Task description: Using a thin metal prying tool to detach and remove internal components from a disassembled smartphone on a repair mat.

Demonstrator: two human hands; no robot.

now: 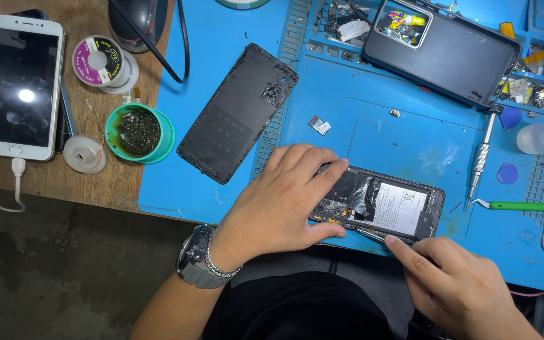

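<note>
Steadying one opened phone [382, 203], two hands

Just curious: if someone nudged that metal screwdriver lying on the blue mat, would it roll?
Probably: the screwdriver has a round, slim metal shaft and lies flat on the blue mat. Its knurled grip suggests it isn't slippery. It looks stiff and fairly light.

Opened phone [385, 204] on mat [410, 132], near front edge. Left hand [284, 201] over its left end; right hand [454, 283] in front, at its near edge. Detached back cover [237, 113] behind-left. Screwdriver [480, 160] right. White phone [23, 88] far left, off mat.
</note>
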